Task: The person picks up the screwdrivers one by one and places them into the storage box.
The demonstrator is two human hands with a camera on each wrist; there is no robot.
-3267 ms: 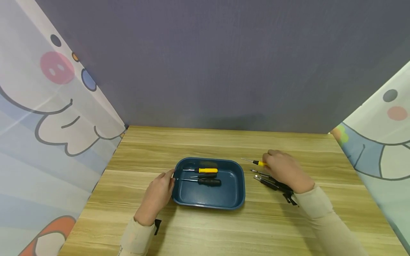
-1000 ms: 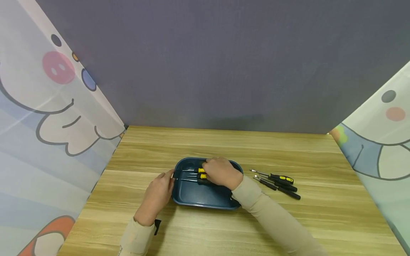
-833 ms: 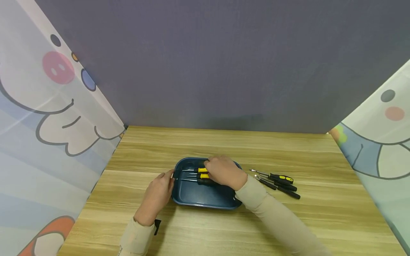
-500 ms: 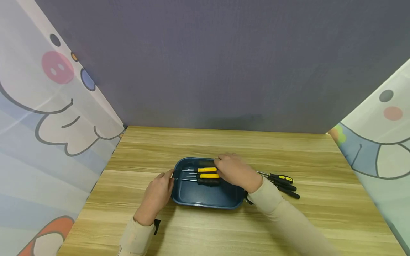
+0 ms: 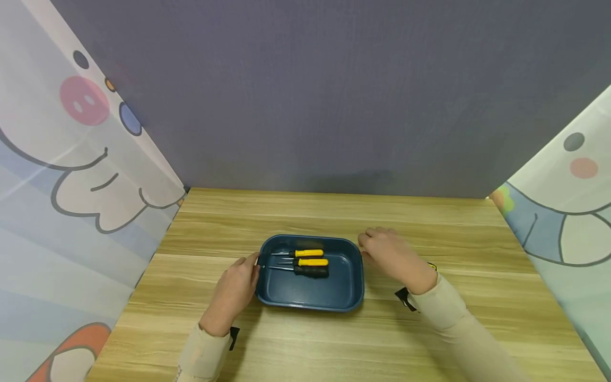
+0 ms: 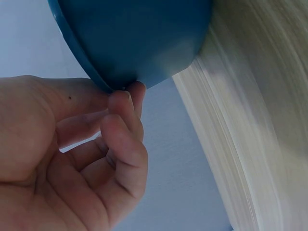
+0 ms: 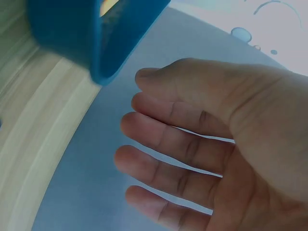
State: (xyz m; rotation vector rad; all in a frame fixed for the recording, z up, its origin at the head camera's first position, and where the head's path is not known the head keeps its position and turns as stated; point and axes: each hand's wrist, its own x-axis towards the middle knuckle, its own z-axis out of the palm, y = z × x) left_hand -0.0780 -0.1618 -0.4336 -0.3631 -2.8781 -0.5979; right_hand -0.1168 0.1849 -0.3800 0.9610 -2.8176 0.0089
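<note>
A dark blue plastic tray stands on the table. In it lie a yellow-handled screwdriver, a second yellow-handled screwdriver and a black-handled screwdriver, side by side with tips to the left. My left hand pinches the tray's left rim between thumb and fingertips, as the left wrist view shows. My right hand hovers just beyond the tray's right end; in the right wrist view its palm is bare and its fingers are extended, apart from the rim.
Under my right wrist a bit of a black-and-yellow screwdriver handle shows; the other screwdrivers there are hidden by the hand and sleeve. The wooden table meets a grey panel at the back, with printed cartoon sheets at both sides.
My right hand brought a yellow-handled screwdriver from the right into the tray, let go of it and moved back right, out of the tray. The left hand stayed on the rim.
</note>
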